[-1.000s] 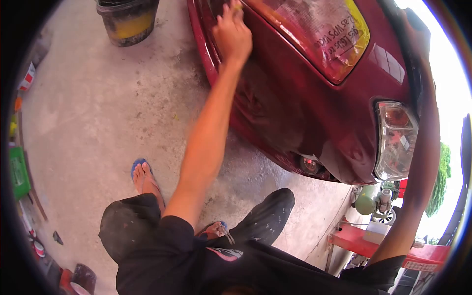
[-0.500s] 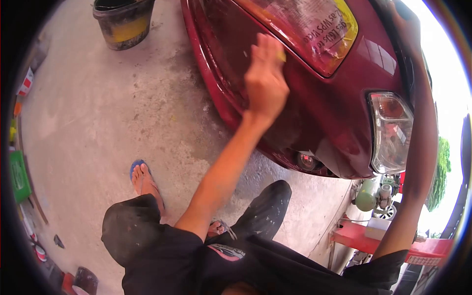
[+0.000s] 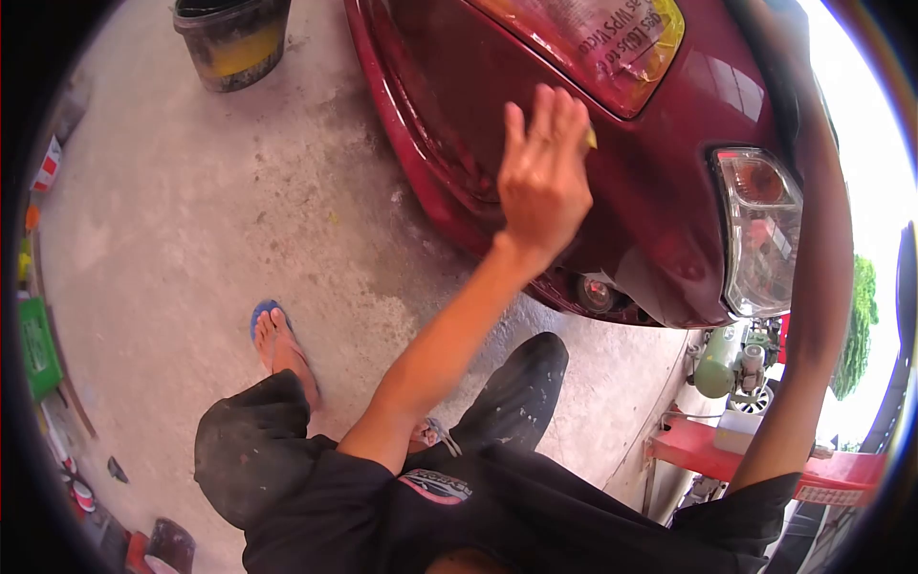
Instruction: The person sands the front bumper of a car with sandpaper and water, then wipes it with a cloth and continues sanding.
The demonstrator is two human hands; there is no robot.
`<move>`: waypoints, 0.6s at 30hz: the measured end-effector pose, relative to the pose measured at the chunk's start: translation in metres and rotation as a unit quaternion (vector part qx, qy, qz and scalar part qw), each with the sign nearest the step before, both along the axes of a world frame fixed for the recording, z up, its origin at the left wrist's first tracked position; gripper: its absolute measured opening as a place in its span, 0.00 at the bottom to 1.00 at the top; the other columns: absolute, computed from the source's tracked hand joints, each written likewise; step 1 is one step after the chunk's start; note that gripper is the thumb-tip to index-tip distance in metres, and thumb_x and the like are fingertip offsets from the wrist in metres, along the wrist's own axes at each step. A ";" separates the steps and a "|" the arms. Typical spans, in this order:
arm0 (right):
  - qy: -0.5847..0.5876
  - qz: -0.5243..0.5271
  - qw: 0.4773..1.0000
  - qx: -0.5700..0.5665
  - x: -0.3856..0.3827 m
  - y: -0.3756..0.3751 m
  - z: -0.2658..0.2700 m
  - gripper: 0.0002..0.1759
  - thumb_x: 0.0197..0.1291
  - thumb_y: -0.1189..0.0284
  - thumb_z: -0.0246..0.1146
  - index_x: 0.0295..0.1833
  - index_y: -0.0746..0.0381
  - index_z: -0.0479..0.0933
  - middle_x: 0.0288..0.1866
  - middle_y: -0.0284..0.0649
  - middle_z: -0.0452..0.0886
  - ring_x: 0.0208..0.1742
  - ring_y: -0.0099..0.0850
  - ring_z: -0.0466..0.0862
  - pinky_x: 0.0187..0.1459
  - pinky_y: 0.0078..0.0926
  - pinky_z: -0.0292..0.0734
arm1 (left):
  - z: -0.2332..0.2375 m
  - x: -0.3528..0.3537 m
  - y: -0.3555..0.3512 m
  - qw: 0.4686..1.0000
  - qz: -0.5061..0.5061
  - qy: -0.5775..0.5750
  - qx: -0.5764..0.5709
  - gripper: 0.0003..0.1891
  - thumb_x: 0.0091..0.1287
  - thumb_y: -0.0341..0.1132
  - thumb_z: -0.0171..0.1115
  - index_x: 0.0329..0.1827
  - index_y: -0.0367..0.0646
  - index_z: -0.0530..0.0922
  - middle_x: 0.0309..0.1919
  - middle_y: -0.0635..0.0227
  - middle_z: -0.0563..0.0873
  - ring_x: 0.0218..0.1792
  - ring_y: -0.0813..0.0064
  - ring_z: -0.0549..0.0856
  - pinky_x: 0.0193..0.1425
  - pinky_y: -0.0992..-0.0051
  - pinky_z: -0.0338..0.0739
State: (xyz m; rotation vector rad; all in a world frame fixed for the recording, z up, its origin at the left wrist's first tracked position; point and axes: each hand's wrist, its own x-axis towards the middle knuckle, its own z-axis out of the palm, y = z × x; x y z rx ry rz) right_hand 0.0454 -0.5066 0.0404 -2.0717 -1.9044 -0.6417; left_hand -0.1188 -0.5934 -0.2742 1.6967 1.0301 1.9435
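My left hand [image 3: 547, 182] lies over the dark red car bumper [image 3: 631, 215], fingers stretched out. A small yellow piece [image 3: 592, 140] peeks out at the hand's right side, mostly hidden beneath it. Just above the fingertips is a car opening or lamp covered with printed plastic sheet [image 3: 622, 38] and yellow tape. My right arm reaches up along the car's right side, and my right hand [image 3: 782, 27] is at the car's upper edge, dark and partly cut off, its fingers hidden. Between the two arms sits a clear headlight [image 3: 762, 234], with a round fog lamp [image 3: 595, 294] low in the bumper.
A black bucket [image 3: 232, 48] with a yellow patch stands on the concrete floor [image 3: 182, 249] at upper left. A green compressor tank [image 3: 717, 365] and a red beam [image 3: 698, 450] are at right. A green box [image 3: 38, 346] and other items line the left edge.
My left hand has shifted down and to the right over the bumper, its fingers a little more spread. The right arm stays about where it was; the view has tilted slightly.
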 end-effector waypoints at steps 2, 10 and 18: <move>-0.003 -0.001 1.000 0.004 0.002 -0.003 0.002 0.21 0.77 0.57 0.61 0.45 0.64 0.87 0.35 0.30 0.85 0.37 0.20 0.80 0.42 0.23 0.76 | -0.010 -0.010 0.064 0.997 0.071 0.012 -0.015 0.17 0.77 0.28 0.59 0.66 0.34 0.85 0.69 0.45 0.84 0.71 0.43 0.83 0.78 0.44 0.72; 0.003 0.007 1.000 0.021 0.010 -0.002 0.006 0.21 0.77 0.57 0.61 0.44 0.65 0.87 0.35 0.31 0.85 0.37 0.20 0.80 0.42 0.23 0.75 | -0.009 -0.008 0.035 0.997 -0.030 -0.066 0.023 0.18 0.78 0.25 0.62 0.68 0.34 0.84 0.66 0.47 0.87 0.74 0.49 0.80 0.79 0.49 0.73; -0.002 0.009 0.999 0.030 0.007 0.005 0.007 0.22 0.77 0.56 0.61 0.44 0.65 0.87 0.34 0.31 0.85 0.36 0.20 0.80 0.42 0.24 0.75 | -0.020 -0.043 0.213 0.975 -0.027 -0.107 -0.195 0.19 0.84 0.40 0.54 0.58 0.32 0.87 0.53 0.40 0.89 0.56 0.39 0.89 0.61 0.54 0.84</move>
